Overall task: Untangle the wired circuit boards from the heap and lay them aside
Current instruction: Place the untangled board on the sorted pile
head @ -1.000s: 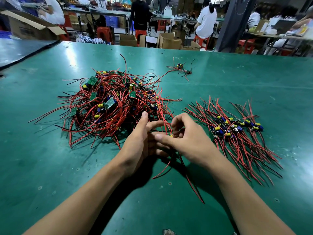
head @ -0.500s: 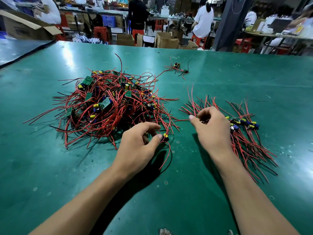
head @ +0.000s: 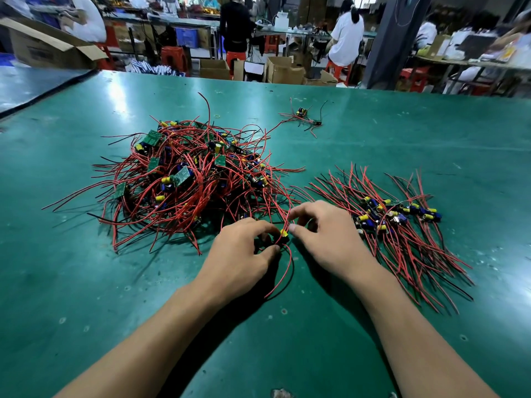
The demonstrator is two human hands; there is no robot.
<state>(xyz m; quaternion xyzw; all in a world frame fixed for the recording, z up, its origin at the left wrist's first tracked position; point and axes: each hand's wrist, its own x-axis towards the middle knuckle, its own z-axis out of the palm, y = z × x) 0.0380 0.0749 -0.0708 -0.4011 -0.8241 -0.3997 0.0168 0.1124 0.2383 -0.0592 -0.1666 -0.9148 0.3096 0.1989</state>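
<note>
1. Circuit boards [head: 184,175] trailing red and black wires are lying in several groups on a wide green bench [head: 86,282], which is filling most of the view. A cardboard box [head: 43,47] is sitting open at its far left corner.
2. The heap [head: 186,179] is sitting left of centre on the bench. Its boards are lying at all angles, and wires are looping over one another and sticking out on every side.
3. A sorted row [head: 396,222] is lying to the right of the heap. Its boards are sitting side by side in a line, with wires fanning away and towards the person.
4. The left hand [head: 241,254] is reaching in from below at the near edge of the heap. Its fingers and thumb are curling round a loose board [head: 283,235].
5. The right hand [head: 324,239] is sitting just beside it, between heap and row. Its fingers are bending, and its forefinger and thumb are pinching the red wires [head: 288,218] rising from that board.
6. A stray pair [head: 304,117] of boards is lying well apart from the rest, far across the bench.
7. The loose board is showing a yellow part between the two hands. One of its wires is looping down onto the bench towards the person.
</note>
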